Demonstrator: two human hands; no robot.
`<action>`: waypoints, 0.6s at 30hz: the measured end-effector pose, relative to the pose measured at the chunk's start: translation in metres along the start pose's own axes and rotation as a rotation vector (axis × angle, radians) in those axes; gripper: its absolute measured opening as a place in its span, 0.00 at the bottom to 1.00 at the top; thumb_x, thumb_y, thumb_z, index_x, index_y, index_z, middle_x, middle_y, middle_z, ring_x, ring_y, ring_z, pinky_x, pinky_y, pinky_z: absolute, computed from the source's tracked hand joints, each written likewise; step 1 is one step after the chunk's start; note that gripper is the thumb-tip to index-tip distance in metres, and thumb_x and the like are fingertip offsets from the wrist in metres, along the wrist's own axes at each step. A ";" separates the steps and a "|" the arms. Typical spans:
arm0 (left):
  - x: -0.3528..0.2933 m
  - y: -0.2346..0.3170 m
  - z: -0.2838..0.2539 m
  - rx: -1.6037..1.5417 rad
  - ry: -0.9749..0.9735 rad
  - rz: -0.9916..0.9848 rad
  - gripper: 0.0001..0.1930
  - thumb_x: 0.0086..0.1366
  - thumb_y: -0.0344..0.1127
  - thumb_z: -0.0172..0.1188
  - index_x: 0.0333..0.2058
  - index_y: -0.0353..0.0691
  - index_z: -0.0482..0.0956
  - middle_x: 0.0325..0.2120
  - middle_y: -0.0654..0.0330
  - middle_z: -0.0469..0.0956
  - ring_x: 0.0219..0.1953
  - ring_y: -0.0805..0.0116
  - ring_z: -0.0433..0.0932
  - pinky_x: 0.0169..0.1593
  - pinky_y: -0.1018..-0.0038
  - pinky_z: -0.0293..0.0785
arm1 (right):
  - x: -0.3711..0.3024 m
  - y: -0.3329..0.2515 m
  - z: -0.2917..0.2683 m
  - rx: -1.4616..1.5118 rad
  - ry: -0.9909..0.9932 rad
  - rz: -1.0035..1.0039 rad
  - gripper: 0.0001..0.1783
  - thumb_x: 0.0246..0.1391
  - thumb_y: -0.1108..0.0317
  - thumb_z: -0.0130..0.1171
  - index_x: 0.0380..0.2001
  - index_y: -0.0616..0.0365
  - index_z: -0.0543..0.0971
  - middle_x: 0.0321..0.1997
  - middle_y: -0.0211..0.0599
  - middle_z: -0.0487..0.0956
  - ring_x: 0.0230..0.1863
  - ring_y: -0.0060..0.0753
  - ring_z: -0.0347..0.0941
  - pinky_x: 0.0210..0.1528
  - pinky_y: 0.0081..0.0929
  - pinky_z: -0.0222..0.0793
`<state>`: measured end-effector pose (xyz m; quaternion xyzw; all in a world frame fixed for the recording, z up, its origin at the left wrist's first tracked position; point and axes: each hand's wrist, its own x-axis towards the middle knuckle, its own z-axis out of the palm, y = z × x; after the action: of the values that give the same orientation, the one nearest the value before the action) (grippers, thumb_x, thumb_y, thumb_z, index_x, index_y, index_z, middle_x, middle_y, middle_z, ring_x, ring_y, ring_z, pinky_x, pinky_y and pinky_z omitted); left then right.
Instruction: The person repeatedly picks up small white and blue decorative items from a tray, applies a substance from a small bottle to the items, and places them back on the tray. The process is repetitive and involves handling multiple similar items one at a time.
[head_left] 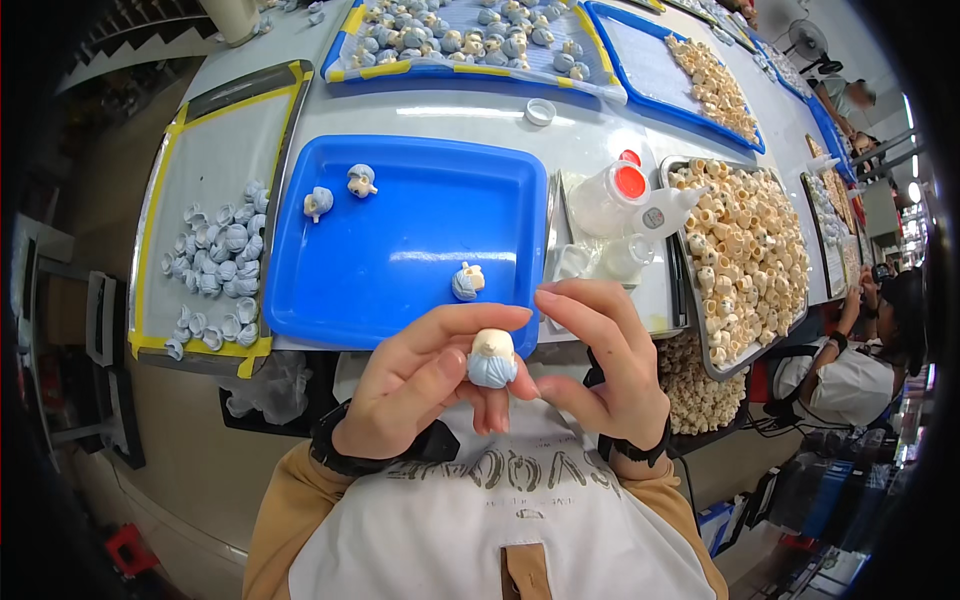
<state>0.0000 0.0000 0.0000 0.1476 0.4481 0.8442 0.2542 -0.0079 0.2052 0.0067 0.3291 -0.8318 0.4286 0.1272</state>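
My left hand (408,388) holds a small figurine head (492,362) between its thumb and fingers. The head has a cream top and pale blue hair on its lower side. To the right of it, my right hand (618,370) is open, thumb and fingers apart, with nothing in them. Just beyond my hands lies a blue tray (410,230). One blue-haired head (467,282) rests near its front right, and two more, a head (362,180) and another head (318,204), sit toward its far left.
On the left, a yellow-taped tray (205,140) carries pale blue hair pieces (215,255). At right, a metal tray (742,362) is heaped with cream pieces (745,250). Bottles (665,212) and a red-lidded jar (608,195) stand between. Finished-looking heads (455,38) fill a far tray. A co-worker (850,365) sits right.
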 end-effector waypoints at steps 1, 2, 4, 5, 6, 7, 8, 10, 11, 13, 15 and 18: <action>0.000 0.000 0.000 -0.008 0.000 -0.006 0.24 0.68 0.43 0.36 0.55 0.31 0.55 0.31 0.40 0.74 0.23 0.66 0.75 0.26 0.76 0.74 | 0.000 0.000 0.000 0.000 -0.004 0.003 0.31 0.38 0.66 0.66 0.48 0.62 0.71 0.46 0.44 0.71 0.41 0.42 0.68 0.40 0.32 0.67; 0.000 0.001 0.000 -0.017 0.001 -0.013 0.23 0.68 0.43 0.36 0.55 0.31 0.55 0.31 0.40 0.74 0.23 0.66 0.75 0.26 0.76 0.73 | 0.000 0.000 0.000 0.001 -0.008 0.007 0.30 0.38 0.66 0.66 0.48 0.62 0.71 0.46 0.44 0.70 0.41 0.42 0.68 0.40 0.32 0.67; -0.001 0.001 0.000 -0.026 0.001 -0.022 0.23 0.69 0.43 0.35 0.54 0.30 0.56 0.30 0.40 0.74 0.23 0.66 0.75 0.26 0.76 0.73 | 0.000 -0.001 0.001 -0.003 0.004 0.016 0.29 0.37 0.67 0.66 0.47 0.62 0.72 0.44 0.44 0.72 0.39 0.42 0.69 0.39 0.31 0.67; -0.001 0.001 0.000 -0.031 0.002 -0.027 0.23 0.69 0.43 0.35 0.54 0.30 0.56 0.30 0.40 0.74 0.23 0.66 0.75 0.25 0.76 0.73 | 0.000 -0.002 0.001 -0.005 0.010 0.021 0.29 0.37 0.67 0.66 0.47 0.62 0.72 0.44 0.44 0.72 0.38 0.42 0.70 0.38 0.30 0.67; -0.001 0.001 0.000 -0.036 -0.002 -0.026 0.23 0.69 0.43 0.36 0.54 0.30 0.56 0.30 0.40 0.74 0.23 0.66 0.74 0.26 0.76 0.73 | 0.000 -0.003 0.002 -0.047 0.038 0.044 0.26 0.38 0.69 0.66 0.45 0.62 0.73 0.42 0.43 0.73 0.37 0.41 0.70 0.37 0.30 0.67; -0.001 0.001 -0.001 -0.041 -0.005 -0.025 0.23 0.69 0.43 0.36 0.54 0.30 0.56 0.31 0.40 0.74 0.23 0.66 0.74 0.26 0.76 0.73 | -0.001 -0.004 0.003 -0.089 0.065 0.068 0.24 0.38 0.71 0.65 0.43 0.62 0.74 0.40 0.43 0.73 0.36 0.41 0.70 0.36 0.30 0.67; -0.001 0.001 -0.001 -0.046 -0.009 -0.024 0.23 0.69 0.43 0.36 0.54 0.31 0.57 0.31 0.40 0.74 0.23 0.66 0.74 0.26 0.76 0.73 | -0.001 -0.004 0.003 -0.131 0.093 0.091 0.21 0.38 0.72 0.64 0.41 0.61 0.75 0.39 0.42 0.74 0.34 0.41 0.71 0.35 0.30 0.67; -0.002 -0.002 -0.002 -0.069 -0.002 0.009 0.22 0.69 0.42 0.36 0.54 0.31 0.57 0.32 0.41 0.73 0.24 0.66 0.74 0.28 0.75 0.73 | -0.006 0.002 0.001 -0.254 0.123 0.166 0.16 0.39 0.76 0.62 0.36 0.61 0.76 0.36 0.40 0.74 0.32 0.40 0.71 0.33 0.30 0.67; -0.002 -0.003 -0.002 -0.080 0.001 0.025 0.22 0.69 0.41 0.36 0.54 0.31 0.57 0.33 0.41 0.72 0.25 0.65 0.74 0.29 0.75 0.73 | -0.007 0.005 0.001 -0.315 0.138 0.203 0.14 0.39 0.78 0.61 0.34 0.61 0.76 0.34 0.39 0.74 0.31 0.40 0.71 0.33 0.31 0.67; 0.000 -0.006 -0.002 -0.080 0.000 0.051 0.21 0.69 0.40 0.36 0.54 0.31 0.57 0.33 0.41 0.71 0.26 0.65 0.74 0.30 0.75 0.73 | -0.009 0.007 0.004 -0.348 0.112 0.269 0.10 0.41 0.79 0.58 0.31 0.60 0.76 0.32 0.37 0.73 0.31 0.39 0.70 0.31 0.31 0.66; 0.001 -0.007 -0.002 -0.080 0.006 0.073 0.21 0.69 0.40 0.36 0.54 0.31 0.57 0.34 0.42 0.71 0.26 0.65 0.74 0.30 0.75 0.73 | -0.010 0.012 0.008 -0.399 0.070 0.283 0.09 0.42 0.78 0.57 0.31 0.59 0.76 0.31 0.37 0.73 0.31 0.39 0.70 0.31 0.30 0.66; 0.001 -0.008 -0.002 -0.079 0.014 0.091 0.20 0.69 0.39 0.36 0.54 0.31 0.58 0.34 0.42 0.70 0.26 0.65 0.74 0.30 0.74 0.73 | -0.008 0.011 0.010 -0.471 0.006 0.303 0.07 0.43 0.77 0.57 0.29 0.59 0.75 0.29 0.36 0.71 0.30 0.38 0.69 0.31 0.31 0.66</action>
<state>0.0010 0.0031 -0.0075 0.1518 0.4092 0.8729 0.2182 -0.0080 0.2054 -0.0101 0.1610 -0.9478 0.2385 0.1373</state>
